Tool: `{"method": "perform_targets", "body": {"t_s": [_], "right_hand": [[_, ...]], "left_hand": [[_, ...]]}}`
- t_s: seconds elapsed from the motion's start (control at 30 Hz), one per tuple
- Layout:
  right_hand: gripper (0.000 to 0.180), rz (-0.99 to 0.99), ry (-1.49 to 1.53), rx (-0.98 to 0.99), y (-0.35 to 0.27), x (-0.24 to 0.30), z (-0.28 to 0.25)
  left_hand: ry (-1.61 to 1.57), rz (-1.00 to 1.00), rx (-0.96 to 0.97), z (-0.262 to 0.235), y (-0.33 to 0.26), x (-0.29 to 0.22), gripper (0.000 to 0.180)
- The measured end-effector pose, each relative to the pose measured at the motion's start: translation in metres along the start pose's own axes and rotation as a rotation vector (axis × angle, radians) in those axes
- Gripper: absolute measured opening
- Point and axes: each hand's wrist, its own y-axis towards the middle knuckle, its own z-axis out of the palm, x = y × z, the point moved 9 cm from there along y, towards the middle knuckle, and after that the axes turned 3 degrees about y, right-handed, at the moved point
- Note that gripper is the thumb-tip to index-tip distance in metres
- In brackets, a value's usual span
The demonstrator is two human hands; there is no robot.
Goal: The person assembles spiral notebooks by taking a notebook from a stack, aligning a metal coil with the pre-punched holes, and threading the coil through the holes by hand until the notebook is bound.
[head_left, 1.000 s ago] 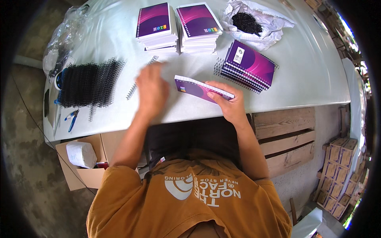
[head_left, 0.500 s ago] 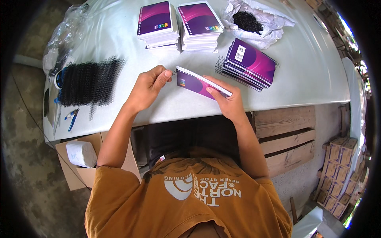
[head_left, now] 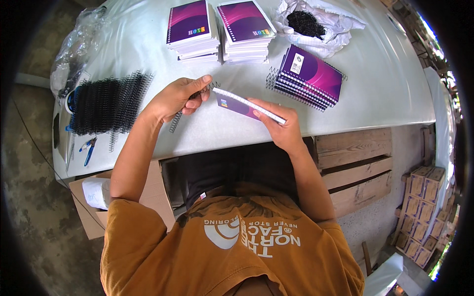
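The left hand [head_left: 180, 98] now pinches a black wire spiral [head_left: 190, 106], lifted off the table [head_left: 375, 98] since a second ago (when it lay flat, palm down). At its three o'clock, the right hand [head_left: 279, 126] grips the purple notebook block [head_left: 247, 104], tilted on edge; spiral meets punched edge, so binding looks imminent. Loose coils [head_left: 106, 101] lie at nine o'clock, bound notebooks [head_left: 311, 76] at two.

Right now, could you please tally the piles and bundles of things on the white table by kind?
Stacks of purple unbound notebook blocks: 2
Piles of purple spiral-bound notebooks: 1
Bundles of black wire binding coils: 1
White bags of small black pieces: 1
Total: 5
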Motion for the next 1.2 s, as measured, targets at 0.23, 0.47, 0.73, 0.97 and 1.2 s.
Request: {"method": "perform_targets", "body": {"t_s": [0.23,0.47,0.73,0.97,1.2], "right_hand": [[0.030,-0.012,0.004,-0.062,0.000,0.001,-0.003],[0.029,-0.020,0.005,0.003,-0.002,0.001,-0.002],[0.032,0.010,-0.013,-0.016,-0.009,-0.002,0.007],[0.037,-0.065,-0.036,-0.104,-0.024,0.011,0.029],[0.046,-0.271,-0.136,0.021,-0.029,0.025,0.059]], "left_hand": [[0.050,-0.003,0.039,-0.002,-0.007,0.000,0.048],[0.322,0.385,-0.067,-0.007,-0.010,-0.032,0.029],[1.366,0.621,-0.188,0.034,-0.049,-0.070,0.045],[1.435,0.918,-0.487,0.089,-0.083,0.038,0.103],[1.082,0.731,-0.847,0.029,-0.079,0.026,0.115]]}}
